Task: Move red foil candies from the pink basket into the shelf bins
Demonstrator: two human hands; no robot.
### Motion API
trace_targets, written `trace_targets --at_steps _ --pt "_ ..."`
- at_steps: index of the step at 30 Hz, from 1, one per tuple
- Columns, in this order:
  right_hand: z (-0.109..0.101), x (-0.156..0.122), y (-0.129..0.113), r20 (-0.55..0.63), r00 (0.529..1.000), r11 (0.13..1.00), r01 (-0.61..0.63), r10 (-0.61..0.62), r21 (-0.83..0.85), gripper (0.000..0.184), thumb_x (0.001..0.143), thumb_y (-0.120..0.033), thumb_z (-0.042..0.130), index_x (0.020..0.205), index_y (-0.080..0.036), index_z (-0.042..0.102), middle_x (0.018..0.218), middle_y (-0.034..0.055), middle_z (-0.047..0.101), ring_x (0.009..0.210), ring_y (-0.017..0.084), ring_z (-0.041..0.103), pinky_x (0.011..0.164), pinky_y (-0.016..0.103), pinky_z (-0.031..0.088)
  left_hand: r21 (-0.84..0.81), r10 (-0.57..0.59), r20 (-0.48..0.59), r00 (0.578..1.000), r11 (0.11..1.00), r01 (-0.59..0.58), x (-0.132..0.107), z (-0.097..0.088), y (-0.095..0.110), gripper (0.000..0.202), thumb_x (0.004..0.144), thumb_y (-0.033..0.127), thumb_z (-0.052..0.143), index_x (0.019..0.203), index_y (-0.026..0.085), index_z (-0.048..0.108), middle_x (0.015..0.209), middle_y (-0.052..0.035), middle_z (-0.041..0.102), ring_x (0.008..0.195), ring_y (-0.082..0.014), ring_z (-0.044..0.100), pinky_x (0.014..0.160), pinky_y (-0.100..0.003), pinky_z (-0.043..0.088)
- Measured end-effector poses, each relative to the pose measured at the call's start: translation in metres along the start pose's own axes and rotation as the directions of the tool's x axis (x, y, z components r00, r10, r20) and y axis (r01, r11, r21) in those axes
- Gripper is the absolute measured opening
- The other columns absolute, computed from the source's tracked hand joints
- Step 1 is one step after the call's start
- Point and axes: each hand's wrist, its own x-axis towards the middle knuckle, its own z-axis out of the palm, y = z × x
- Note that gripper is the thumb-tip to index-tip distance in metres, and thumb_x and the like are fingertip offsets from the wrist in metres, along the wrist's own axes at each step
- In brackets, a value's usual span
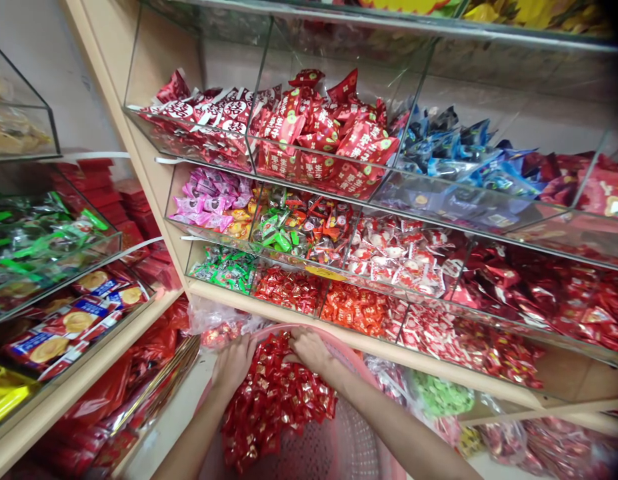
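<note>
Many small candies in shiny red wrappers [281, 403] lie heaped inside a pink perforated plastic basket [356, 437]. My left hand [236, 362] rests at the far left side of the heap, close to the rim, its fingers stretched forward and partly out of sight. Across the heap, my right hand [310, 351] touches the candies at the far right side, with thumb and fingers apart. Red wrappers show between the two hands. The fingertips of both are partly hidden among the candies.
Right behind the basket rises a wooden shelf [269, 312] with clear divided bins of wrapped sweets [309, 127]. A second shelf [63, 393] stands close on the left. Plastic bags of sweets [441, 393] lie under the shelf on the right.
</note>
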Motion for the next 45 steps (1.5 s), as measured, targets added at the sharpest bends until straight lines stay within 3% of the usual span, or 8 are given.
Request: trace_targets --at_steps 9,17,25,40,45 --pt "0.000 0.001 0.001 -0.019 0.999 0.998 0.037 -0.038 -0.041 0.043 0.073 -0.052 0.060 0.096 -0.016 0.060 0.096 0.0081 0.060 0.094 0.023 0.054 0.081 0.033 0.043 -0.001 0.011 -0.029 1.000 1.000 -0.011 -0.001 -0.001 0.000 0.049 0.090 0.043 0.017 0.108 0.017 0.055 0.101 -0.0094 0.065 0.087 -0.0208 0.062 0.074 -0.032 0.046" --pt "-0.011 -0.016 0.004 0.040 0.999 1.000 -0.008 0.008 0.023 0.025 0.080 -0.038 0.057 0.094 -0.018 0.060 0.102 0.0082 0.059 0.093 0.022 0.055 0.080 0.032 0.043 0.007 0.012 -0.026 1.000 1.000 -0.012 -0.001 0.000 0.000 0.049 0.090 0.045 0.016 0.108 0.019 0.054 0.103 -0.0087 0.064 0.083 -0.0198 0.063 0.071 -0.031 0.046" --pt "-0.013 -0.012 0.003 0.108 0.992 0.996 -0.070 0.063 0.060 0.026 0.080 -0.042 0.056 0.088 -0.018 0.063 0.098 0.0076 0.060 0.090 0.020 0.056 0.078 0.029 0.043 -0.007 0.000 -0.012 1.000 1.000 0.000 -0.001 -0.003 0.001 0.049 0.090 0.044 0.017 0.109 0.018 0.054 0.105 -0.0094 0.064 0.085 -0.0201 0.062 0.073 -0.032 0.046" --pt "-0.009 -0.005 0.001 0.060 0.996 0.990 -0.070 0.063 0.124 0.025 0.082 -0.041 0.054 0.092 -0.020 0.063 0.101 0.0082 0.059 0.093 0.020 0.055 0.079 0.030 0.042 -0.001 -0.005 0.002 1.000 1.000 0.005 0.000 -0.001 0.000 0.050 0.090 0.044 0.017 0.111 0.017 0.054 0.106 -0.0110 0.063 0.085 -0.0205 0.062 0.072 -0.032 0.046" --pt "-0.009 -0.003 0.000 0.002 0.999 0.992 -0.053 0.053 0.119 0.037 0.079 -0.050 0.054 0.091 -0.016 0.060 0.097 0.0091 0.059 0.092 0.021 0.055 0.079 0.031 0.042 0.002 -0.011 0.008 1.000 1.000 0.011 0.001 -0.001 0.001 0.050 0.090 0.044 0.017 0.112 0.017 0.053 0.105 -0.0107 0.063 0.087 -0.0209 0.062 0.073 -0.033 0.046"
